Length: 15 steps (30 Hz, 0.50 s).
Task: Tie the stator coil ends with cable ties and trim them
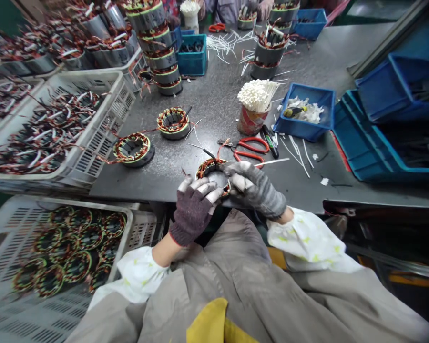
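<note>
A ring-shaped stator with copper windings [208,166] lies at the table's front edge between my hands. My left hand [196,205], in a dark purple glove with pale fingertips, rests with bent fingers on the ring's near left rim. My right hand [255,185], in a grey glove, has its fingers curled together at the ring's right side; what they pinch is hidden. A black sleeve with a wire [209,153] sticks up from the ring's far side. Red-handled scissors [252,145] lie just beyond my right hand.
Two wound rings [133,149] [173,123] stand to the left. Behind are a cup of white sticks [254,114], a blue bin [303,126] and a ring stack [162,59]. Crates [109,114] of parts fill the left; teal bins [372,157] stand right. A co-worker's hands show across the table.
</note>
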Available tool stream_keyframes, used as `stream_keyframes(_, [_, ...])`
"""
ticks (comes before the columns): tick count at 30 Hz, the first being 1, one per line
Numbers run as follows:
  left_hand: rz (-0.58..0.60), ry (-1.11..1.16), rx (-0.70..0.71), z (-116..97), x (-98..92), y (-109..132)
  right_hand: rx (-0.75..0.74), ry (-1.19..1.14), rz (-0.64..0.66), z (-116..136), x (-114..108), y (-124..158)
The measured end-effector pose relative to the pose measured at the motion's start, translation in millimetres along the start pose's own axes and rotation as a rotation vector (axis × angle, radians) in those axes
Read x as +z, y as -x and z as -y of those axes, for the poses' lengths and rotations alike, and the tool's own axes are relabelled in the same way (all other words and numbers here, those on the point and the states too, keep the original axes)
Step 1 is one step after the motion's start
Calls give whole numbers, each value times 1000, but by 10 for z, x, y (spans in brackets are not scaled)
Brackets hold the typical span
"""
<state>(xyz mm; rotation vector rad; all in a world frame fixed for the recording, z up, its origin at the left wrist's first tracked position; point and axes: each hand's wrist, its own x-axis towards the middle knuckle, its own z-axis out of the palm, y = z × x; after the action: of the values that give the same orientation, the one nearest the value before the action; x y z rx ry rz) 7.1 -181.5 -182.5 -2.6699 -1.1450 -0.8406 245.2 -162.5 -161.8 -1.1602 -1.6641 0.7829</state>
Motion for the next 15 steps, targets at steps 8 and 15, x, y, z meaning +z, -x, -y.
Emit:
stream_keyframes(8, [132, -169, 17, 184, -234, -233, 21, 137, 243, -72, 180, 148])
stream_keyframes(15, [208, -5, 267, 434, -285, -359, 100, 208, 275, -3, 154, -32])
